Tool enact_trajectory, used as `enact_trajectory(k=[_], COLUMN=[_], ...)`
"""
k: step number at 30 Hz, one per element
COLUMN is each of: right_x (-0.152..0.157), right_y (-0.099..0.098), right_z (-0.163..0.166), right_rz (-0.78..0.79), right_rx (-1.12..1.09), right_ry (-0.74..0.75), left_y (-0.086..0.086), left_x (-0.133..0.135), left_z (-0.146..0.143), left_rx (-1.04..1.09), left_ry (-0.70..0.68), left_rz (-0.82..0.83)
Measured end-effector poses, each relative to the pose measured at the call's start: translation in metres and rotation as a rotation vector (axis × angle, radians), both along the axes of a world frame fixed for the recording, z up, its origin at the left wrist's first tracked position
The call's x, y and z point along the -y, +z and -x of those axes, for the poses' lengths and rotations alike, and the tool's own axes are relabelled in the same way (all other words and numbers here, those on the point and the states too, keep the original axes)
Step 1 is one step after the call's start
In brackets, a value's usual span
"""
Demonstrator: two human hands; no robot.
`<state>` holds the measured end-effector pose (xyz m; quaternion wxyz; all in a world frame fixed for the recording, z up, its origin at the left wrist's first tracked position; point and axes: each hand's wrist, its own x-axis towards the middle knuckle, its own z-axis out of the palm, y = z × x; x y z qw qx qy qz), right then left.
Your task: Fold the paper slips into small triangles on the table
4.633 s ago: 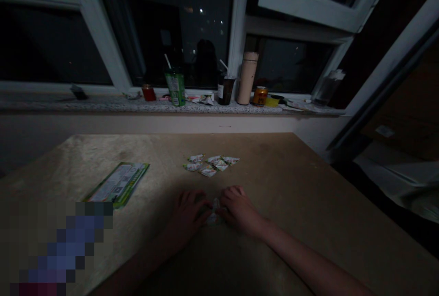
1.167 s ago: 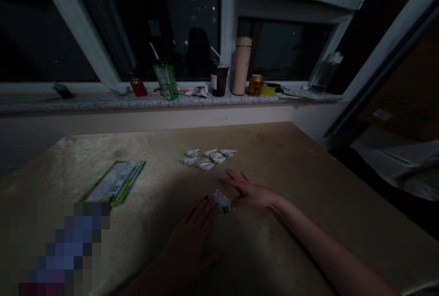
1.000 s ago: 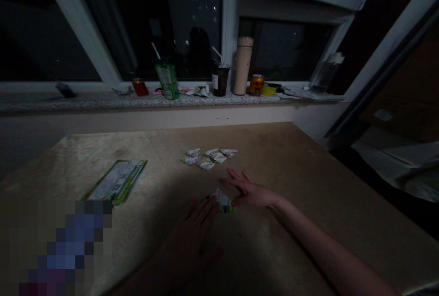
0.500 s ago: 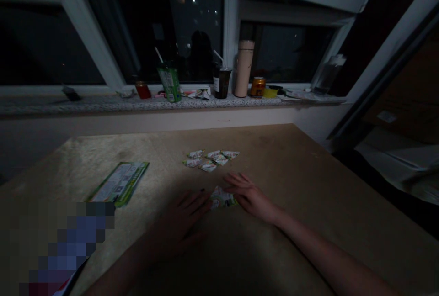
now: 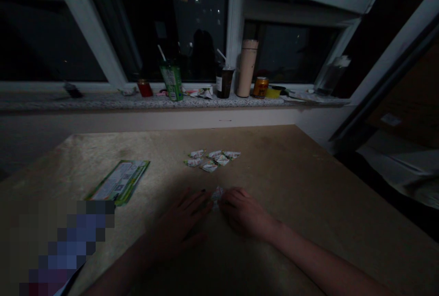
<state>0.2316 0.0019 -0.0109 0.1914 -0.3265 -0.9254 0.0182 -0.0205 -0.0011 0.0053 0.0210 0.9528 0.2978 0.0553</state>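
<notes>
**Handwork in Dim Light**

White-framed window (image 5: 236, 3): filled the background, its panes dark.

Broad tan flat-topped table (image 5: 291, 172): stood before it.

Grey speckled stone sill (image 5: 120, 103): ran below the panes.

Tall pale-pink cylindrical flask (image 5: 247, 70): stood upright on the sill, right of centre.

Flat green-and-white printed package (image 5: 118, 182): lay slantwise on the left of the table.

Left hand (image 5: 181, 216): bare, palm down, fingers extended and slightly spread, tips at the left edge of a small white printed wrapper (image 5: 216, 197). Whether they pressed on it could not be told.

Right hand (image 5: 242, 210): bare, opposite, fingers bent and close together at the wrapper's right side. Whether they pinched it could not be told.

Green printed cup (image 5: 173, 82) and dark white-labelled cup (image 5: 224, 84): stood on the sill left of the flask, each with a white straw.

Gold-orange metal can (image 5: 260, 87): stood just right of the flask.

Red jar (image 5: 145, 88): stood left of the green cup.

Six small white-and-green packets (image 5: 222, 160): lay in a loose cluster beyond the hands.

Wrapper: lay on the tabletop between both hands, apart from the cluster.
</notes>
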Motion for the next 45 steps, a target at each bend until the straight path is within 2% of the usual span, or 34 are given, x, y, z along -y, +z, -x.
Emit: enact_trajectory(k=[6, 13, 27, 36, 45], right_x=[0.005, 0.006, 0.007, 0.008, 0.008], right_y=[-0.006, -0.001, 0.002, 0.007, 0.002], right_z=[0.003, 0.0, 0.003, 0.004, 0.004], right_rz=[0.054, 0.158, 0.159, 0.174, 0.13], right_rx=[-0.03, -0.086, -0.149, -0.127, -0.076], right_ry=[-0.023, 0.02, 0.014, 0.004, -0.01], left_y=[0.003, 0.005, 0.015, 0.007, 0.009], left_x=[0.001, 0.002, -0.005, -0.005, -0.006], left_z=[0.001, 0.003, 0.013, 0.012, 0.009], left_rx=[-0.023, -0.044, -0.031, 0.028, -0.017], left_ry=[0.018, 0.022, -0.031, -0.057, -0.033], left_rz=[0.006, 0.024, 0.022, -0.041, 0.042])
